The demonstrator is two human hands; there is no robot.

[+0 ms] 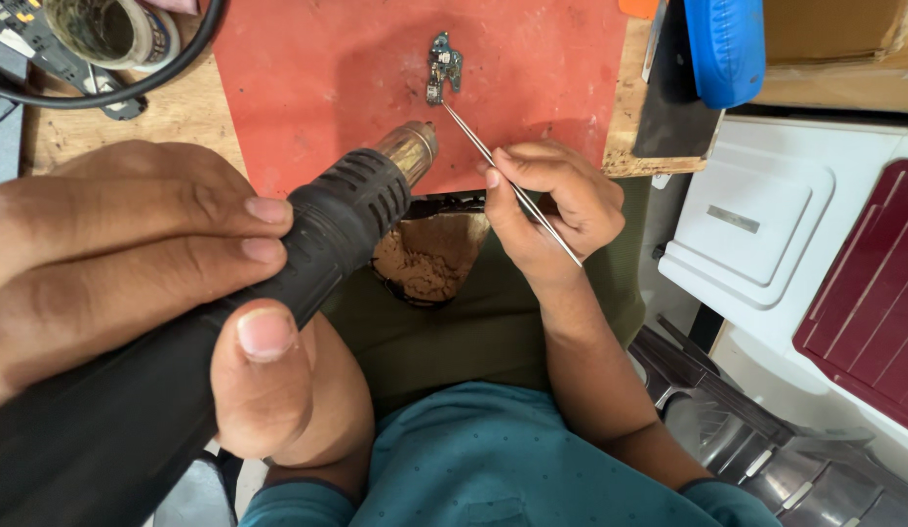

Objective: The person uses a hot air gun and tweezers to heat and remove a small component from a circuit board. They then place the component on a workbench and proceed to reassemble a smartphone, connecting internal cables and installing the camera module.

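The left hand point(132, 263) grips a black hot-air gun point(307, 244) aimed toward a small, likely fragile circuit board point(442, 66), which the right hand point(546, 210) steadies by its edge with pinched tweezers point(498, 166).

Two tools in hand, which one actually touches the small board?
The tweezers in the right hand; their tip meets the board. The heat gun, in the left hand, stops short.

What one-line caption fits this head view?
Left hand aims a black heat gun at a small circuit board on a red mat; right hand holds tweezers.
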